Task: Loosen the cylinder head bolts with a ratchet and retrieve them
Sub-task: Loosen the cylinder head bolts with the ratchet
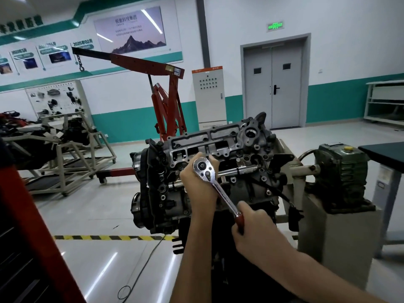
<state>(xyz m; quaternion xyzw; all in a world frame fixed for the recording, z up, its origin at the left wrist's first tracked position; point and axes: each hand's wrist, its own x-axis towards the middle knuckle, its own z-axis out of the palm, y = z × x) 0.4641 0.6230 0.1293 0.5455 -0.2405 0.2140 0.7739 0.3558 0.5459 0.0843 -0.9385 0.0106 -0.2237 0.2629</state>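
Two hands on the job, both bare, both busy on one tool; the ratchet (215, 182) lies across the engine (209, 171) with its shiny round head at about 11 o'clock and its handle running down toward 5 o'clock. Left hand (197, 184) is cupped under and around the ratchet head, fingers curled over the far side, pressing it down onto the top of the engine; right hand (254, 226) is clenched around the red grip at the low end of the handle, thumb laid along the chrome shaft. Whatever sits under the ratchet head is hidden by the tool and the left hand, so the bolt being worked cannot be seen; several small dark bolt heads show along the grey top face of the engine, up at 12 o'clock from the hands. Engine hangs on a stand (341, 178) whose gearbox sits at 3 o'clock; a red hoist (166, 97) stands behind at 11 o'clock, well apart from the engine; grey double doors (273, 84) at 1 o'clock; a yellow-and-black floor stripe (109, 237) runs at 8 o'clock.
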